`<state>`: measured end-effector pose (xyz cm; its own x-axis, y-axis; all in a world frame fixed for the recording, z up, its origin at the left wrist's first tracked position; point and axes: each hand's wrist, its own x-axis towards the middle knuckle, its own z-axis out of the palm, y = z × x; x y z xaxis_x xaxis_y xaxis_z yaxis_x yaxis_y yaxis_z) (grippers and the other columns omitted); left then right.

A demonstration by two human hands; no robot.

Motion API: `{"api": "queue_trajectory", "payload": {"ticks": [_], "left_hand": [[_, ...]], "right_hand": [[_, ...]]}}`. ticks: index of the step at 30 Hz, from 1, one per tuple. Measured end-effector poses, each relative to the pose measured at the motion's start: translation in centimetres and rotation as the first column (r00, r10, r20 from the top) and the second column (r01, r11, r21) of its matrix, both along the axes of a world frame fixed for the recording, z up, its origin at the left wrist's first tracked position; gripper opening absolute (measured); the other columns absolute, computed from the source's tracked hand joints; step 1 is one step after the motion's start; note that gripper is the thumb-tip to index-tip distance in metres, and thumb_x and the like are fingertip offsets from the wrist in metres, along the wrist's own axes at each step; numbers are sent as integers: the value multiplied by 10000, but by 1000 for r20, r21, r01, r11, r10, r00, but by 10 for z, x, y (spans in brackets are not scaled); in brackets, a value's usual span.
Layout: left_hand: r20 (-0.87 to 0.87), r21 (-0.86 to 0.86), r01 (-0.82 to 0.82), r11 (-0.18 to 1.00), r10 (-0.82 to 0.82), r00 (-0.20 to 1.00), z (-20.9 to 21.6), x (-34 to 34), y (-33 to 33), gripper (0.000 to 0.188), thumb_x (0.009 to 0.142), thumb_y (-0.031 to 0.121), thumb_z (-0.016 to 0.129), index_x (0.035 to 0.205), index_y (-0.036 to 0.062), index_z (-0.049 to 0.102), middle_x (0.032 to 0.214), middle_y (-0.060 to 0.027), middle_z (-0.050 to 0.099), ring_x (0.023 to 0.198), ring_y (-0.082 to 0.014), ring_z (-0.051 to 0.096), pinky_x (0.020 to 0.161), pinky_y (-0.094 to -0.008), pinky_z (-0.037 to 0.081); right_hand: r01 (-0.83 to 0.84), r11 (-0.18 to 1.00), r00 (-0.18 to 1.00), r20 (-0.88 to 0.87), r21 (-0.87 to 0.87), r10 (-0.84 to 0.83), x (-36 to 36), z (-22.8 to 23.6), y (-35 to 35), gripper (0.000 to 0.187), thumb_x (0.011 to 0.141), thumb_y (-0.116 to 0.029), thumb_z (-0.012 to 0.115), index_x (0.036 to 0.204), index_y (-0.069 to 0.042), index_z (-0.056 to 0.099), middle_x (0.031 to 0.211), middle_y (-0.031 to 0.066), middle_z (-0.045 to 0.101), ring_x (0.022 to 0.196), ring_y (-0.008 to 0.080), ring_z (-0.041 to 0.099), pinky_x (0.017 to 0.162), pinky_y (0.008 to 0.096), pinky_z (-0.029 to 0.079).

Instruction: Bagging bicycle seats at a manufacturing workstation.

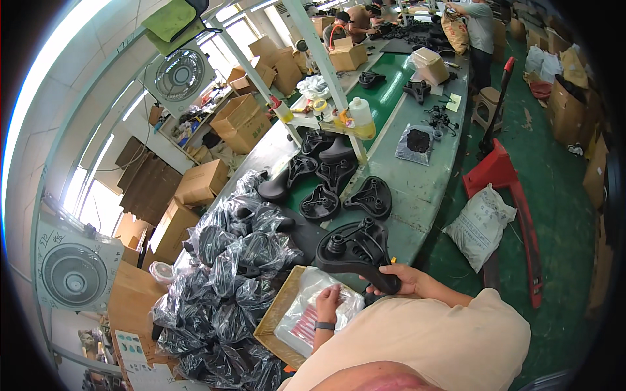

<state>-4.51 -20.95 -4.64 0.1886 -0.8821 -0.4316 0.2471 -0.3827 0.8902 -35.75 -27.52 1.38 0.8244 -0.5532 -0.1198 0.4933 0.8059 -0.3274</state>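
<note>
Seat [349, 251], underside up over bench [417, 195], prob. firm, light; hold by nose [386, 281], where R hand [405, 279] grips it. L hand [327, 304] at clear bags [303, 293], can't tell if pinching.

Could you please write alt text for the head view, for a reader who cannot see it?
A person's right hand holds a black saddle, underside showing, while the left hand is at clear bags in a box. To the left lies a pile of bagged saddles; ahead, loose saddles lie on a long bench, with other people farther back.
</note>
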Motion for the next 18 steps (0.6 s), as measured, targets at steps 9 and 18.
{"api": "queue_trajectory", "payload": {"ticks": [9, 18], "left_hand": [[-19, -162, 207, 965, -212, 977, 1, -63, -12, 94, 1045, 51, 721, 973, -9, 729, 875, -61, 776, 756, -131, 725, 725, -277, 584], [-53, -172, 257, 951, -269, 962, 38, -83, -30, 96, 1053, 58, 706, 989, 1, 748, 886, -7, 744, 806, -86, 673, 706, -248, 524]], "right_hand": [[-233, 971, 962, -131, 53, 238, 14, 4, -24, 396, 1092, -229, 681, 1375, 44, 642, 1129, 234, 785, 940, 276, 804, 865, 373, 681], [-221, 975, 942, -255, 13, 217, 6, 12, -68, 471, 1057, -154, 731, 1422, 20, 489, 1076, 223, 772, 908, 305, 796, 823, 436, 695]]}}
